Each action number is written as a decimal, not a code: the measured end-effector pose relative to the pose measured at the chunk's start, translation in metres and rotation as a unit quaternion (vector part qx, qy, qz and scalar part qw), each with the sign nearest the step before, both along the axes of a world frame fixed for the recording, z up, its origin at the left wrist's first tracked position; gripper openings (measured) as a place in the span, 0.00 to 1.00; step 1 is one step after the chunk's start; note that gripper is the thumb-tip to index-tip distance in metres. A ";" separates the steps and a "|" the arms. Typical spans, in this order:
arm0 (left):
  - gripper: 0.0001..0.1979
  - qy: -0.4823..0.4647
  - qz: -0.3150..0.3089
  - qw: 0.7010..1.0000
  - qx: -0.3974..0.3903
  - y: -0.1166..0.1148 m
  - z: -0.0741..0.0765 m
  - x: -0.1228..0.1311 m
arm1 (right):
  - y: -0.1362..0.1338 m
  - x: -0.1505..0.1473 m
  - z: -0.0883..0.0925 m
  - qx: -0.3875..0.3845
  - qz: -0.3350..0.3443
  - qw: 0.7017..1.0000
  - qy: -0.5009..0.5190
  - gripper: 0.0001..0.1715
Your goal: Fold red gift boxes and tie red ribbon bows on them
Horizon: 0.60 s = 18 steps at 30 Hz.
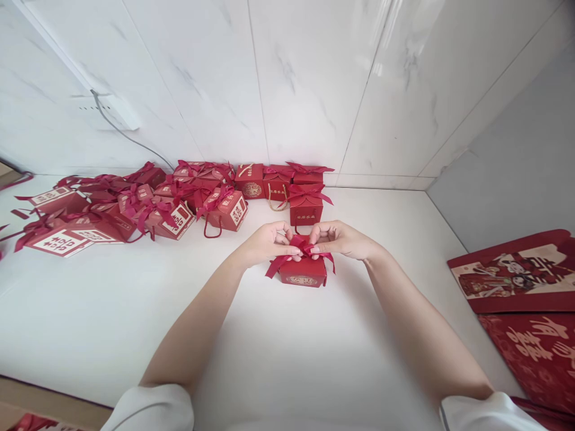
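Note:
A small red gift box (303, 274) with a gold emblem on its front stands on the white table before me. On its top is a red ribbon bow (302, 243). My left hand (274, 244) pinches the bow's left side between thumb and fingers. From the other side, my right hand (338, 240) pinches the right part of the same ribbon. Loose ribbon tails hang past both sides of the box. Right behind my hands stands another red box (306, 209) tied with a ribbon.
Several red ribboned boxes (249, 181) line the marble-patterned wall (309, 78), with a heap of more boxes (103, 209) at the left. Red printed bags (516, 272) lie at the right edge. A grey cable (135, 139) runs from a wall socket (117, 112) down behind the boxes.

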<state>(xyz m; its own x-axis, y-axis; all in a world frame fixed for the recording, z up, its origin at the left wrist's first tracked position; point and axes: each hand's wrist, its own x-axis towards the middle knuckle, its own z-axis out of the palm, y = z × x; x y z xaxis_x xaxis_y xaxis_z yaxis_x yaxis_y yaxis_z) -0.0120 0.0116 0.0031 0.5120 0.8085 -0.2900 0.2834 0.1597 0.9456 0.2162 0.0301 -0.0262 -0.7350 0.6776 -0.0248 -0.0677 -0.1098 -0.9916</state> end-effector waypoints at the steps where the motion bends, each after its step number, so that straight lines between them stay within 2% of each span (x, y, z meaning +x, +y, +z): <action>1: 0.20 0.004 0.015 1.000 -0.003 0.000 0.000 0.002 | 0.000 0.000 -0.001 0.006 0.002 1.000 0.002 0.12; 4: 0.20 0.032 0.048 0.998 -0.001 -0.004 0.000 0.007 | -0.001 -0.003 -0.002 0.022 -0.001 1.000 0.008 0.11; 7: 0.14 0.048 0.053 0.997 0.028 -0.009 -0.001 0.013 | -0.003 -0.007 -0.001 0.024 -0.014 1.000 0.012 0.10; 11: 0.11 0.055 0.030 0.996 0.067 -0.014 0.004 0.013 | -0.005 -0.009 0.001 0.017 -0.028 0.999 0.007 0.11; 15: 0.13 0.059 -0.015 0.996 0.058 -0.014 0.014 0.006 | -0.006 -0.008 0.003 0.008 -0.015 1.000 0.006 0.11; 18: 0.16 0.071 -0.017 0.996 0.058 -0.011 0.017 0.001 | -0.005 -0.007 0.004 0.005 -0.008 1.000 0.008 0.11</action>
